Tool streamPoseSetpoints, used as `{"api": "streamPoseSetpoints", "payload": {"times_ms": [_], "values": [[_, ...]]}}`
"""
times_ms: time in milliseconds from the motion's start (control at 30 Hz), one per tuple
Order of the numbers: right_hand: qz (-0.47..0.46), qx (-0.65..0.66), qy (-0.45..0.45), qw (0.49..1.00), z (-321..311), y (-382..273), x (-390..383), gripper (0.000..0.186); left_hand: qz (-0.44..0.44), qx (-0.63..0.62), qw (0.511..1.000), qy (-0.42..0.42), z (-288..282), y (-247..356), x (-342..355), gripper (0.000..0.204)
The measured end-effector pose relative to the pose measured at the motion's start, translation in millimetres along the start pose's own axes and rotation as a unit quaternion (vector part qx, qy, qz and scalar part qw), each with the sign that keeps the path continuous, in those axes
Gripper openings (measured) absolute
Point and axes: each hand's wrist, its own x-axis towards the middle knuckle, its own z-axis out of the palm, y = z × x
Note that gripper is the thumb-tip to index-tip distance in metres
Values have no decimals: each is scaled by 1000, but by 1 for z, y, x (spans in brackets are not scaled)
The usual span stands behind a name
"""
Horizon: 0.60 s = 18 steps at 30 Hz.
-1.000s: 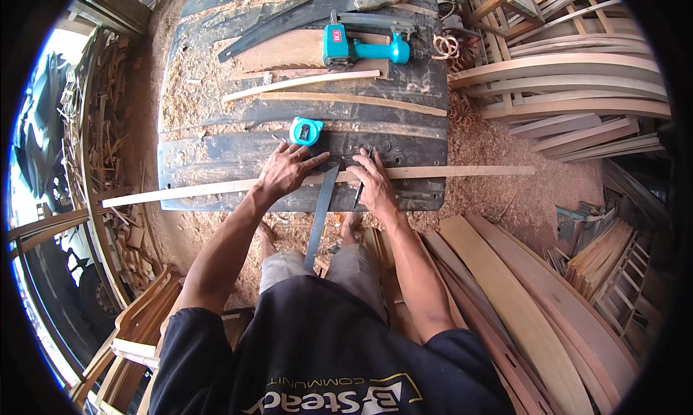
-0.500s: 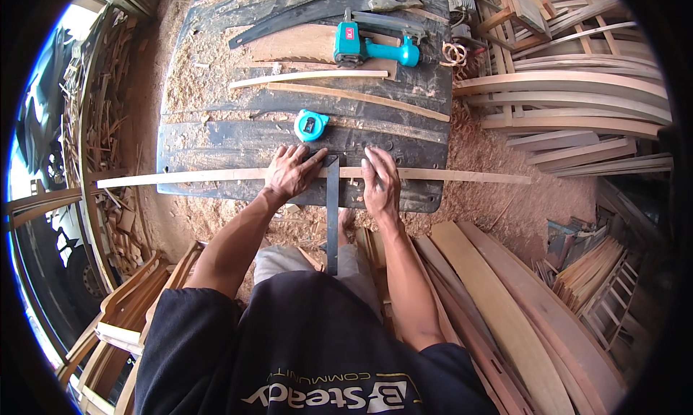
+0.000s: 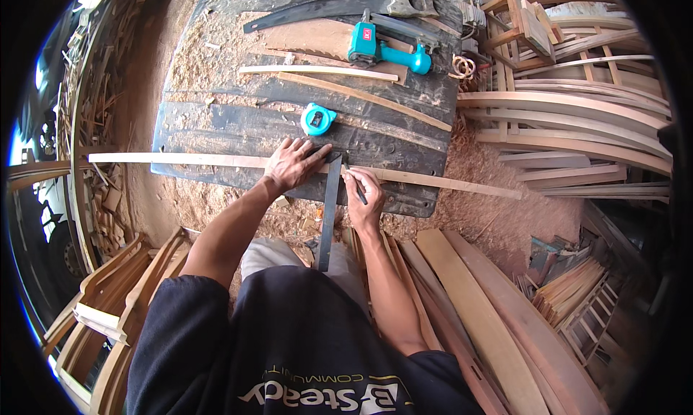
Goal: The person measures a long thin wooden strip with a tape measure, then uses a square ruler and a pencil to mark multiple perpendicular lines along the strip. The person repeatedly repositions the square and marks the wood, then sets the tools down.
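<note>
Shirt [image 3: 289,321], dark, is closest, with wood frames [image 3: 130,307] to its left and planks [image 3: 498,299] to its right. A ruler [image 3: 329,220] pokes out from the table [image 3: 216,132] toward the shirt, and its far end lies across a long wood strip [image 3: 447,184]. The strip lies along the table's near side and sticks out past both ends. The left hand [image 3: 291,165] rests on the strip, just left of the ruler, fingers a little apart. The right hand [image 3: 367,204], just right of the ruler, has its thumb and fingers pinched on a dark pen [image 3: 360,192]. I cannot tell if the pen's tip touches the strip. A blue tape [image 3: 316,119] sits just past the left hand. Next come two thin sticks [image 3: 332,71], then a blue tool [image 3: 364,42], then a saw [image 3: 325,8]. Curved boards [image 3: 577,103] lie beyond the table's right side.
</note>
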Motion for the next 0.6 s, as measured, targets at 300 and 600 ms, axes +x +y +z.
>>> {"api": "streamPoseSetpoints", "payload": {"times_ms": [300,600], "values": [[25,-119,-166,979,-28,-47,-12,15,2,1,1000,8,1,-1,0,49],[158,-188,-100,964,-13,-48,-22,31,-219,-57,974,-6,-39,-2,-29,27]]}}
